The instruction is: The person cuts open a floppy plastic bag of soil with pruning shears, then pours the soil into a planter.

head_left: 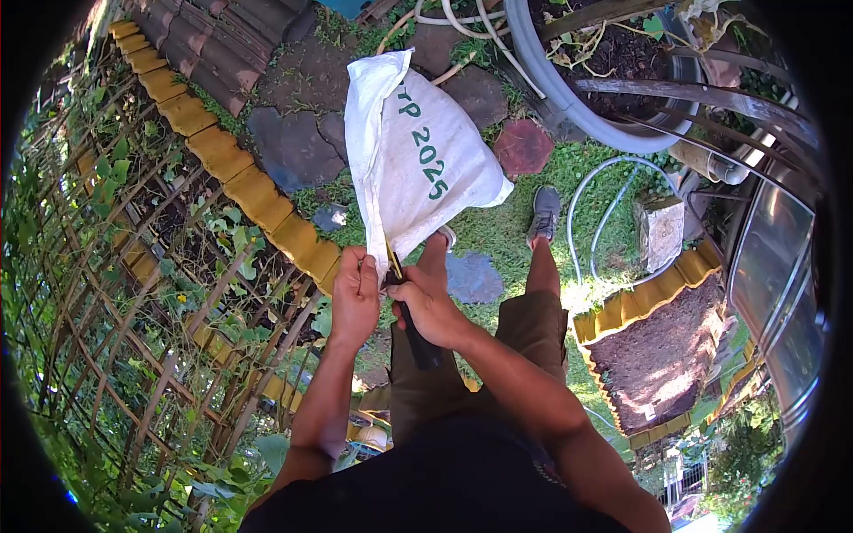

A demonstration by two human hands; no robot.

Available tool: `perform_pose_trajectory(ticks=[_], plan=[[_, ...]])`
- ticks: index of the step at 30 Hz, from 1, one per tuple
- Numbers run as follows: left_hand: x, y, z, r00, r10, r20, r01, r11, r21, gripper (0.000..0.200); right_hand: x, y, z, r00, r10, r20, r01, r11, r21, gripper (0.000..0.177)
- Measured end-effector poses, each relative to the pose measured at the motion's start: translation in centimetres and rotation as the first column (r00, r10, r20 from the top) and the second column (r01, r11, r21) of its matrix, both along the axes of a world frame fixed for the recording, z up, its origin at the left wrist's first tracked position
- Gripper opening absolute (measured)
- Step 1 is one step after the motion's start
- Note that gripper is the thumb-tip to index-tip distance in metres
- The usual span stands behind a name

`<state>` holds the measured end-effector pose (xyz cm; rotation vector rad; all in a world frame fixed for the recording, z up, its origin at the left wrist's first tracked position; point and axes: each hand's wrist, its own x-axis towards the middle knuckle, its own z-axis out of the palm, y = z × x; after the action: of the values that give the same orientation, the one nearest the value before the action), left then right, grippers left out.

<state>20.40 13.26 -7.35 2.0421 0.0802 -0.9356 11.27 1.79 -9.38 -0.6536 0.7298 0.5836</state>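
A white woven sack (426, 164) with green lettering that includes "2025" hangs in front of me, its narrow end toward my body. My left hand (357, 298) is closed on that end, pinching the gathered fabric. Beside it, my right hand (426, 306) grips a tool with a black handle (419, 342). The tool's slim black-and-yellow front part (393, 258) lies against the sack's edge; its exact kind is hard to make out. The sack's contents are hidden.
On the left, yellow edging tiles (235, 173) border a bamboo trellis (164, 369) with plants. A large grey round planter (555, 98) stands at upper right near a pale hose (577, 209). A concrete block (662, 233) and stacked roof tiles (209, 44) lie around.
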Motion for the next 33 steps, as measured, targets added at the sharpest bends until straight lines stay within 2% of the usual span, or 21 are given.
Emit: perform_pose_trajectory(ticks=[4,6,7,8,11,14,17,20,23,25,26,28,29,32,33], plan=[[-3.2,1.3,0.6,0.991,0.011,-0.131,-0.015,1.000,-0.027,0.013,-4.2,-1.8,1.4,0.992,0.124,0.026,-0.124,0.992,-0.001,0.025],[-4.7,1.4,1.5,0.988,0.054,-0.147,-0.057,0.998,-0.021,0.014,-5.2,-1.2,1.3,0.995,0.094,0.030,-0.096,0.993,0.073,0.026],[-4.8,1.1,2.2,0.937,0.184,-0.297,-0.213,0.975,-0.066,0.014,-5.2,-0.8,0.9,0.996,0.071,0.061,-0.076,0.993,0.086,0.026],[-5.3,1.4,2.4,0.945,0.182,-0.272,-0.201,0.979,-0.045,0.013,-5.1,-0.4,0.8,0.994,0.048,0.094,-0.058,0.993,0.103,0.026],[-5.6,2.2,2.1,0.963,0.173,-0.208,-0.180,0.984,-0.015,0.013,-3.0,-0.4,2.4,0.999,0.013,-0.046,-0.006,0.988,0.152,0.030],[-5.6,2.3,2.3,0.964,0.181,-0.197,-0.189,0.982,-0.023,0.013,-2.7,-0.3,2.7,0.995,0.006,-0.097,0.008,0.990,0.141,0.035],[-5.6,1.5,3.0,0.973,0.178,-0.148,-0.183,0.983,-0.020,0.013,-3.3,0.0,2.2,0.995,0.101,-0.020,-0.099,0.990,0.100,0.037],[-6.0,1.8,3.1,0.981,0.145,-0.129,-0.149,0.989,-0.022,0.013,-3.8,0.0,2.4,0.978,0.189,-0.089,-0.173,0.971,0.165,0.037],[-6.4,2.6,3.4,0.977,0.107,-0.186,-0.110,0.994,-0.003,0.013,-5.4,0.2,2.7,0.922,0.386,-0.034,-0.388,0.916,-0.106,0.033],[-7.0,2.2,3.6,0.970,0.117,-0.215,-0.118,0.993,0.008,0.013,-7.0,0.2,2.3,0.911,0.411,0.039,-0.404,0.906,-0.128,0.035],[-7.0,2.3,3.5,0.959,0.178,-0.219,-0.180,0.984,0.014,0.013,-8.0,0.2,2.0,0.902,0.425,0.073,-0.413,0.900,-0.138,0.036],[-6.9,2.7,3.4,0.926,0.309,-0.216,-0.309,0.950,0.036,0.013,-10.3,0.6,1.3,0.929,0.347,0.126,-0.350,0.937,0.000,0.036],[-7.0,3.4,3.2,0.928,0.307,-0.212,-0.308,0.951,0.029,0.013,-10.9,0.8,0.9,0.940,0.305,0.153,-0.318,0.946,0.065,0.037],[-7.1,3.5,3.3,0.960,0.226,-0.168,-0.220,0.974,0.054,0.013,-10.5,-0.4,1.5,0.961,0.269,0.067,-0.276,0.950,0.145,0.037],[-7.2,3.6,3.2,0.964,0.212,-0.161,-0.206,0.977,0.055,0.013,-10.1,-0.8,1.6,0.952,0.297,0.071,-0.305,0.936,0.175,0.039]])
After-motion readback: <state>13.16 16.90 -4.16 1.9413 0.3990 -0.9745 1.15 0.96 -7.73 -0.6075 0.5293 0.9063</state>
